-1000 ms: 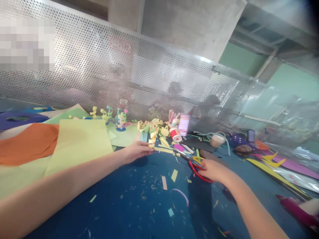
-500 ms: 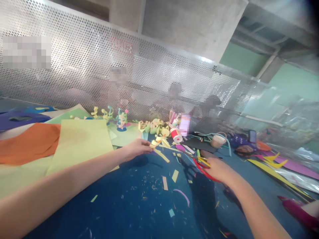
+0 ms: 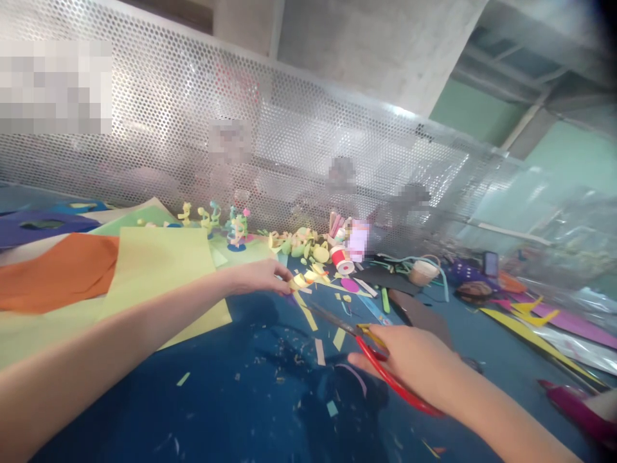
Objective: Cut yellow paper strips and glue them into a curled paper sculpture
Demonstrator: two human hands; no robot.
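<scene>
My left hand is pinched at the fingertips on a small curled yellow foam strip. It hangs a little above the blue table. Scissors with red and yellow handles are in my right hand, whose fingers wrap around the loops. The blades point up and left toward the yellow piece and do not touch it. Loose pale offcuts lie on the table under and between my hands. Whether the blades are fully closed is hard to see.
Yellow sheets and an orange sheet cover the left side. Behind stand small curled figures, a pile of yellow-green pieces and a red-and-white spool. A magenta glue gun lies right. A perforated metal screen closes the back.
My right hand has brought the scissors nearer, down and slightly left, with the blades now swung toward the left hand. My left hand has shifted slightly left and still holds the yellow strip.
</scene>
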